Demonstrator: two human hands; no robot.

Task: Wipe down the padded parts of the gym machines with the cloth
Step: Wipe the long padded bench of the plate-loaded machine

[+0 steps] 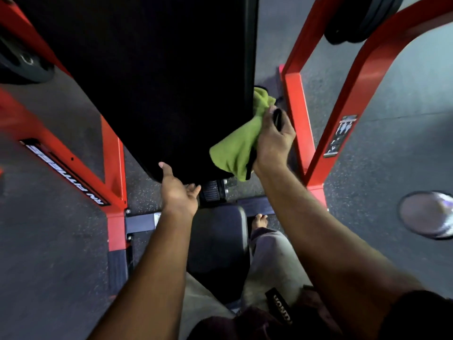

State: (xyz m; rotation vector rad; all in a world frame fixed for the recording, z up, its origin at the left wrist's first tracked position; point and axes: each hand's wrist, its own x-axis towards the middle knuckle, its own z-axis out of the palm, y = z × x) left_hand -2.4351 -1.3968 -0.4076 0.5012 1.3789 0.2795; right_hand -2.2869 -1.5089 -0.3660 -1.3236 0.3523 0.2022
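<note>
Right hand (272, 141) grips green cloth (235, 148) against black pad (147, 82); left hand (179, 192), fingers relaxed, touches its bottom edge.

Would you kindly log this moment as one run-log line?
right hand: holds green cloth on right edge of back pad | left hand: open, touches pad's lower end

Bunched green cloth (236, 148) pressed against the black back pad's (152, 77) right edge.
</note>
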